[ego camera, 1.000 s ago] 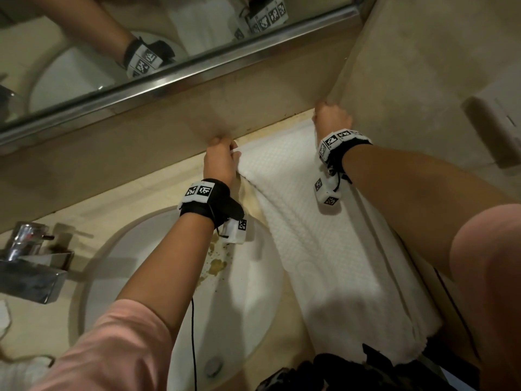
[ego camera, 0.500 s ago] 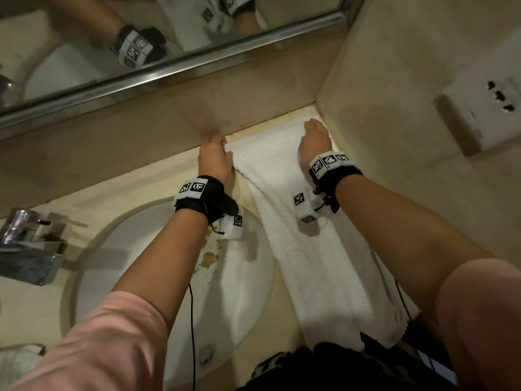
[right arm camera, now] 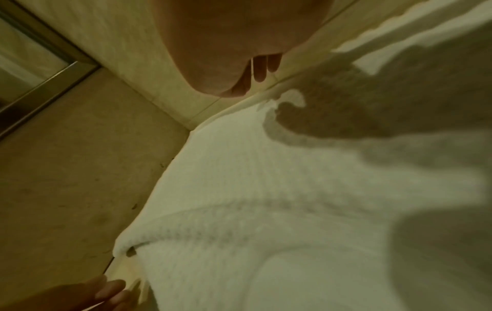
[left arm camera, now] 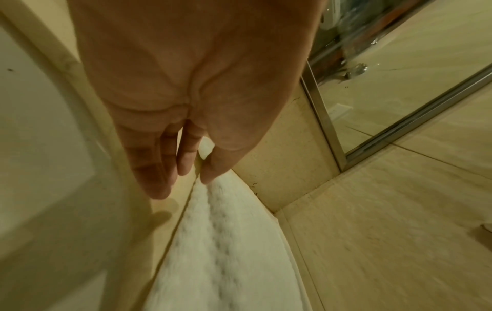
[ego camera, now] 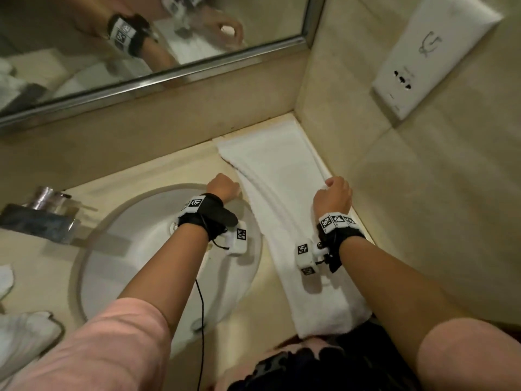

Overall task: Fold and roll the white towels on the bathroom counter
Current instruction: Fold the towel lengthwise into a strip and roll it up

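A white towel [ego camera: 277,193] lies folded into a long narrow strip on the counter [ego camera: 169,170], running from the far corner to the near edge along the side wall. My left hand [ego camera: 222,187] is at the strip's left edge, about halfway down its length. In the left wrist view the left hand [left arm camera: 186,178] has straight fingers on the counter and its thumb tip on the towel [left arm camera: 221,252] edge. My right hand [ego camera: 334,193] hovers over the right edge by the wall. In the right wrist view the right hand [right arm camera: 255,73] has curled fingers holding nothing, above the flat towel [right arm camera: 266,210].
A round white sink [ego camera: 135,249] sits left of the towel, with a chrome faucet [ego camera: 42,218] beyond it. More white cloth [ego camera: 25,334] lies at the near left. The mirror [ego camera: 141,52] runs along the back wall. A socket plate [ego camera: 431,57] hangs on the side wall.
Both hands have drawn back from the towel's far end toward me along its two long edges. The far end now lies flat and uncovered in the corner.
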